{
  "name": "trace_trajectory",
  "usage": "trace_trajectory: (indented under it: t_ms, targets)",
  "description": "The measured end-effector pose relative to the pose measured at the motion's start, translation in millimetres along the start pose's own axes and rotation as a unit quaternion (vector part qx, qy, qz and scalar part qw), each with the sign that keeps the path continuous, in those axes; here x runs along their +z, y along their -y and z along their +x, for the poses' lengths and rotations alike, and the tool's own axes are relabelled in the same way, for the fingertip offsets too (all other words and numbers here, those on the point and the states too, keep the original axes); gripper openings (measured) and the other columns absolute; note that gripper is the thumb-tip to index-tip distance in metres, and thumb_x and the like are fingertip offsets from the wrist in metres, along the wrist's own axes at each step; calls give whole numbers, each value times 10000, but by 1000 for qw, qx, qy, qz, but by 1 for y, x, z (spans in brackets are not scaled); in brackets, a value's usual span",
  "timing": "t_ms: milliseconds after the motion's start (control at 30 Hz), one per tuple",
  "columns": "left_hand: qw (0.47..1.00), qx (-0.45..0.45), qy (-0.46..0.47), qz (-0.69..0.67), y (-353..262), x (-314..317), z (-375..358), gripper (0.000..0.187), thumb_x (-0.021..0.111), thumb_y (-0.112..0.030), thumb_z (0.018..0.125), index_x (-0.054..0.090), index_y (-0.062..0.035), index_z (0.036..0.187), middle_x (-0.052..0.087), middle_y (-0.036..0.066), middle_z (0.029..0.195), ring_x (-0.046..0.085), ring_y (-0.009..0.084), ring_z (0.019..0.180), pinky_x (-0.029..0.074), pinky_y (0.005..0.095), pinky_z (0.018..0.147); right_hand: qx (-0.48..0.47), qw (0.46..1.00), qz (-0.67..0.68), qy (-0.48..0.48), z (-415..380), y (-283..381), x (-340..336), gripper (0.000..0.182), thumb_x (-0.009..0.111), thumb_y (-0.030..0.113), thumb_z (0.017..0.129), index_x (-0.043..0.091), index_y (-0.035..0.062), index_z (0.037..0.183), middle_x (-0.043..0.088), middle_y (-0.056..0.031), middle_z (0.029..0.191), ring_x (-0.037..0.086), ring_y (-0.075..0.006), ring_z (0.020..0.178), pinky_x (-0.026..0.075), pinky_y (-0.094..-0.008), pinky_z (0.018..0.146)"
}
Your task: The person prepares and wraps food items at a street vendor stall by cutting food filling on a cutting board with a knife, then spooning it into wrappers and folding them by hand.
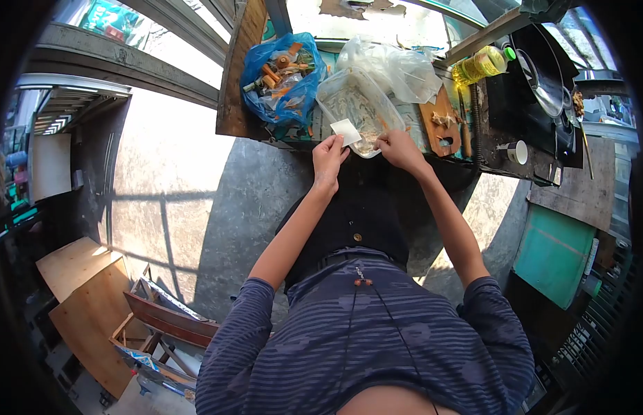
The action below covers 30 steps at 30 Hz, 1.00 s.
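My left hand (328, 164) holds a small white square sheet (346, 131) between thumb and fingers, over the near left edge of a clear plastic tray (347, 86). My right hand (400, 149) is at the tray's near right corner, fingers pinched together; what they hold, if anything, is hidden. Light shreds of food (368, 135) lie in the bottom of the tray. A crumpled clear plastic bag (404, 68) touches the tray's far right side. Left of the tray stands a blue bag (254, 62) full of vegetable scraps.
A wooden board (435, 117) lies right of the tray, with a knife (465, 131) beside it. Farther right are a yellow oil bottle (484, 66), a white cup (518, 152) and a black stove (504, 104). A wooden panel (235, 83) bounds the counter's left end.
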<state>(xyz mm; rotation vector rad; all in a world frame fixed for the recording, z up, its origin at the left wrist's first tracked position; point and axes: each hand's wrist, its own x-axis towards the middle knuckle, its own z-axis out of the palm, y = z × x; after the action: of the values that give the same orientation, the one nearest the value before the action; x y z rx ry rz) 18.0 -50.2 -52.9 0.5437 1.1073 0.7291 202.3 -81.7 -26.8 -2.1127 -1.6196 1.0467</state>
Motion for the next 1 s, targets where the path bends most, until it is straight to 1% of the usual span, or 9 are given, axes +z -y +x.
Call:
trace_trajectory:
  t_ms: [133,233,333,467,600,700,733,833,1000]
  targets:
    - [1000,-12,-2,-19,-8,-5,2,298,510,-188,965,562,44,1144,635,111,1070,639,188,974,519,319,891,97,966,224,86,-1,-23,-10,232,585,219,853,708,24,832,509,-21,532,484,-148,471,387,-306,465]
    - [998,-28,23,-53,-18,-6,-2,292,509,-185,963,559,42,1141,638,115,1059,641,190,970,516,327,900,181,915,338,128,-12,-21,-24,215,555,246,922,694,82,924,353,95,537,309,-20,454,239,-213,391]
    - [998,-40,17,-46,-17,-16,4,286,509,-188,963,566,37,1131,640,121,1067,643,199,989,518,319,884,177,878,424,138,-16,-34,-35,216,514,254,960,656,101,1013,350,107,557,276,9,442,187,-175,377]
    - [994,59,-70,66,-6,-26,17,287,524,-186,958,572,31,1139,635,125,1110,643,218,1026,525,284,824,140,887,431,92,-30,-25,-58,220,496,261,975,581,105,1105,342,107,637,250,16,472,185,-169,395]
    - [997,33,61,23,-42,-2,-5,298,542,-174,949,559,21,1174,629,126,1135,625,219,1060,521,288,855,110,907,405,36,-47,-1,-74,208,483,286,976,594,151,1089,386,103,721,277,16,538,208,-152,456]
    - [989,-7,146,1,-53,13,-9,311,540,-154,946,539,23,1202,627,132,1141,624,226,1061,518,311,892,47,922,383,-29,-54,11,-71,227,469,280,980,599,112,1058,520,66,836,403,-22,699,329,-169,630]
    - [986,-25,163,-9,-59,19,-11,327,541,-140,941,522,22,1224,624,138,1146,621,229,1064,508,333,928,15,915,402,-45,-54,9,-66,224,472,253,984,599,80,1049,556,43,895,440,-43,808,344,-186,750]
    - [975,-23,218,-26,-74,32,-16,335,544,-140,939,516,18,1232,622,142,1150,619,229,1064,500,336,944,-61,906,409,-89,-50,0,-54,216,484,223,983,590,44,1044,569,29,915,469,-43,853,359,-197,799]
    - [968,-38,241,-61,-86,36,-10,330,541,-126,936,516,31,1226,611,154,1164,616,227,1064,499,347,953,-63,891,434,-118,-54,-7,-45,177,534,167,963,593,24,1048,562,29,873,484,-29,821,371,-179,752]
